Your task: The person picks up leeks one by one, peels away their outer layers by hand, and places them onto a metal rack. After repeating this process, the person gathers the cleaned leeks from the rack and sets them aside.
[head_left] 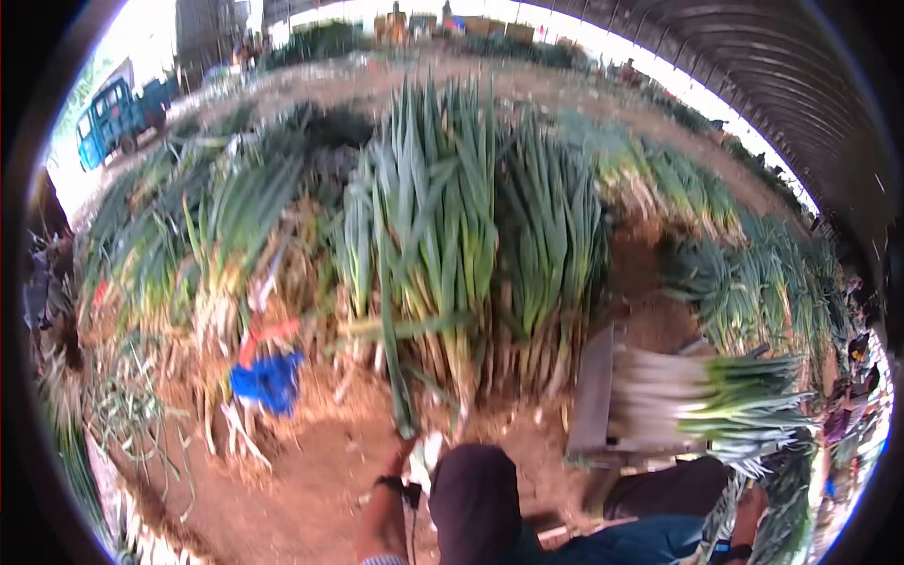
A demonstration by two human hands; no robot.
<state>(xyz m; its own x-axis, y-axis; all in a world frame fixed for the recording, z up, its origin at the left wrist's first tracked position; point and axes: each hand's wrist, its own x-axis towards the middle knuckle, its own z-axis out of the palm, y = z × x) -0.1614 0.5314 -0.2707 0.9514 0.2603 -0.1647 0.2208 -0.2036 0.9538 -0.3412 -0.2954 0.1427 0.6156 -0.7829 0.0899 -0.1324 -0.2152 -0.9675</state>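
Observation:
My left hand [403,446] is low in the middle, closed around a long green leaf [395,377] that rises in front of the standing leeks [428,217]. A white object [428,452] lies just right of that hand. At the lower right my right hand [751,508] is beside green leaves; its fingers are blurred and partly hidden. Trimmed leeks [697,391] lie in a pile on a stand [593,391], white ends to the left, above and left of my right hand.
A blue cloth [268,381] lies on dry straw at the left. More leek bundles [226,226] stand on both sides. My knee [474,499] is at the bottom centre. A blue vehicle [118,118] is at the far upper left, under a curved roof's edge.

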